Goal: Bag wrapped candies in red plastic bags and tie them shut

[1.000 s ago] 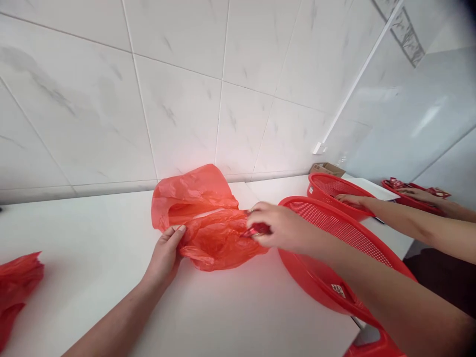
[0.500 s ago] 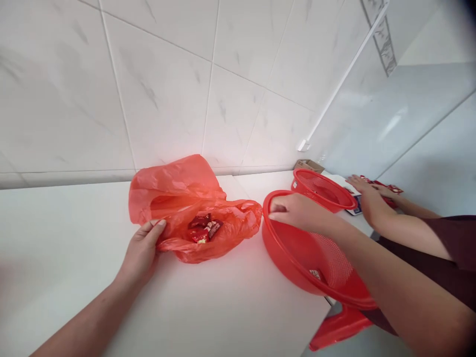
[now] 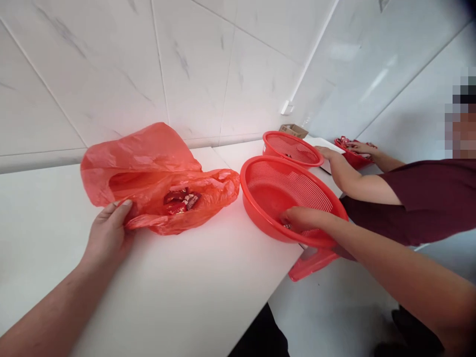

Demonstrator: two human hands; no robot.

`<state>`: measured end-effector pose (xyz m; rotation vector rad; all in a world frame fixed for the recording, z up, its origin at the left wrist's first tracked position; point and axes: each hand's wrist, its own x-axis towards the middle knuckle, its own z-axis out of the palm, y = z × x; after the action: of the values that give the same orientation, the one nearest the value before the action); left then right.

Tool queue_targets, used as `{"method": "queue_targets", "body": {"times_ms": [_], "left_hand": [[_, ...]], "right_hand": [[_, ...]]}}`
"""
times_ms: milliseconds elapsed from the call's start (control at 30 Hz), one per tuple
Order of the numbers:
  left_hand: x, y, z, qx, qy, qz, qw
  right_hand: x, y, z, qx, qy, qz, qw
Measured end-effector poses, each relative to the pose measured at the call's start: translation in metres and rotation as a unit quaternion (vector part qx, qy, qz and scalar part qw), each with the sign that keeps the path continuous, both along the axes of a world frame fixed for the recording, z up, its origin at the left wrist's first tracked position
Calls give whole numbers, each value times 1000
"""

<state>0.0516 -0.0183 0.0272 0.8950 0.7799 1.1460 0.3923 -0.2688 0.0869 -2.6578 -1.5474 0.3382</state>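
My left hand pinches the near edge of a thin red plastic bag, which lies with its mouth open on the white table. Inside the bag are several small red wrapped packets with pale lettering. To the right, my right hand reaches down into a red plastic basket with perforated sides. Its fingers are curled at a small packet near the basket's bottom; only a bit of the wrapper shows, and the fingertips are partly hidden.
A second red basket stands behind, near a cardboard box. At the right, a co-worker in a maroon shirt has one hand in a red container of packets. A red plastic stool is beyond the table's edge.
My right hand has gone from the basket's left rim down to the packet inside. My left hand still holds the bag's edge. The view has turned right, and the co-worker's hands have moved apart.
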Motion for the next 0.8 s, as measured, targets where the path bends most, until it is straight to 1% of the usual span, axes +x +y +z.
{"method": "queue_targets", "body": {"times_ms": [67,100,167,233,267,300,333,400,500,567,600,667,700,800], "left_hand": [[0,-1,0,4,-2,-3,1000],[0,-1,0,5,-5,-2,1000],[0,0,-1,6,-9,-2,1000],[0,1,-2,6,-12,-4,1000],[-1,1,-2,6,-12,-7,1000],[-2,1,-3,6,-12,-11,1000],[-2,1,-3,6,-12,-16,1000],[-3,2,-4,9,-12,-24,1000],[-5,3,-5,15,-11,-34,999],[-7,4,-4,14,-9,-40,999],[-8,4,-4,13,-9,-43,999],[-9,5,-4,9,-12,-45,999],[-10,5,-4,7,-13,-45,999],[-11,6,-4,2,-18,-47,999]], "right_hand": [[4,9,18,-28,17,34,999],[2,15,30,-17,10,42,999],[-9,29,57,45,-21,50,998],[-34,46,82,120,-38,68,990],[-50,55,91,162,-33,88,982],[-67,65,96,187,-21,117,975],[-85,75,98,195,-7,149,969],[-119,98,91,179,4,214,960],[-154,136,66,148,-36,283,947],[-164,157,52,126,-64,307,941],[-164,164,48,120,-73,312,940],[-157,170,47,124,-93,298,942],[-150,170,50,129,-116,275,946],[-125,160,59,124,-220,178,951]]}}
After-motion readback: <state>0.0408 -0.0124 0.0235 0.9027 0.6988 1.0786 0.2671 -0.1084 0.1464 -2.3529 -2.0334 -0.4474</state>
